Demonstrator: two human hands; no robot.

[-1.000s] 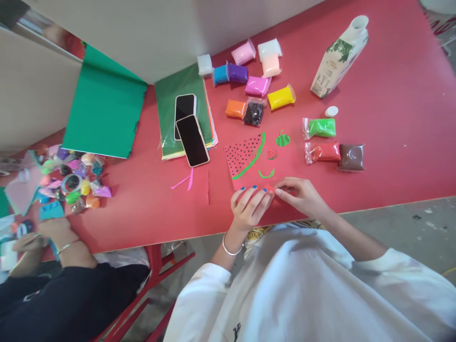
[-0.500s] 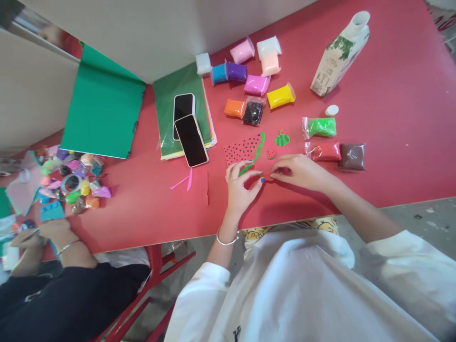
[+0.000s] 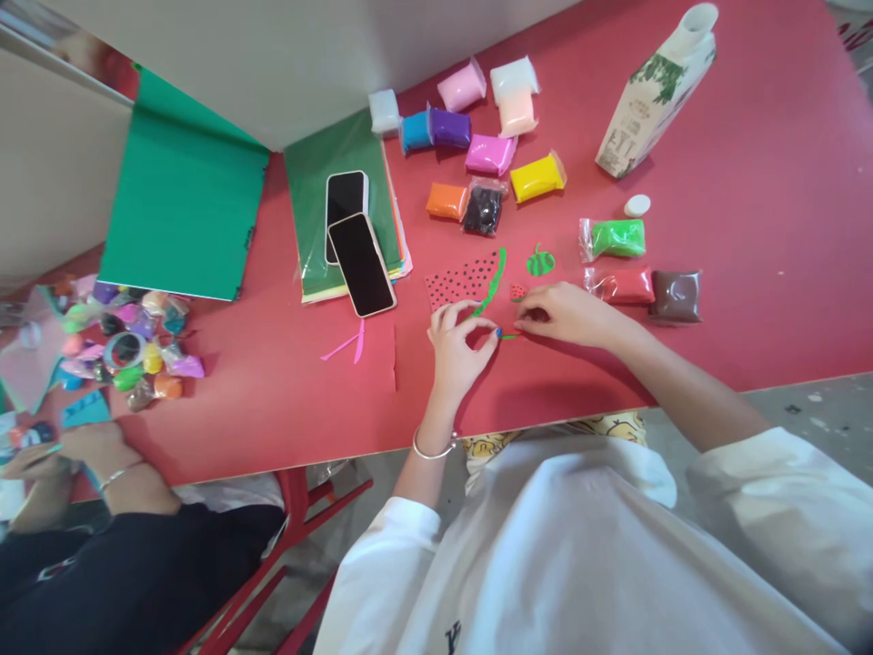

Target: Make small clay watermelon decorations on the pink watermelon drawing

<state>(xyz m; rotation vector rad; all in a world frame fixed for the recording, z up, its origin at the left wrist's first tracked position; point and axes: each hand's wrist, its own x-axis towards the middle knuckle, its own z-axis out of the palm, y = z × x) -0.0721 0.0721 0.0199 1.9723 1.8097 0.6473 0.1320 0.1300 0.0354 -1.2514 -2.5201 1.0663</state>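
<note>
Nearest the camera, the left hand point(image 3: 456, 346) rests on the red surface point(image 3: 750, 300) with its fingers curled and its thumb and forefinger nearly pinched together. The right hand point(image 3: 563, 314) lies just beside it, fingertips drawn close. Between the two sets of fingertips sits a small green clay strip point(image 3: 508, 335); whether either hand actually grips it I cannot tell, as it is very small.

Just beyond the left hand lies the red watermelon slice point(image 3: 460, 280), dotted black with a green rind along one edge. A tiny red slice point(image 3: 518, 291) and a small green melon shape point(image 3: 540, 263) lie near the right hand's fingertips. Farther right are clay packets in green point(image 3: 617, 238), red point(image 3: 624, 285) and brown point(image 3: 675, 296).

Two phones point(image 3: 360, 264) lie on a stack of coloured paper point(image 3: 314, 182) to the left. Farther back stand more clay packets point(image 3: 491, 153) and a tilted carton point(image 3: 651, 100). At the far left edge, another person's hand point(image 3: 95, 446) rests near a heap of packets point(image 3: 129, 341).
</note>
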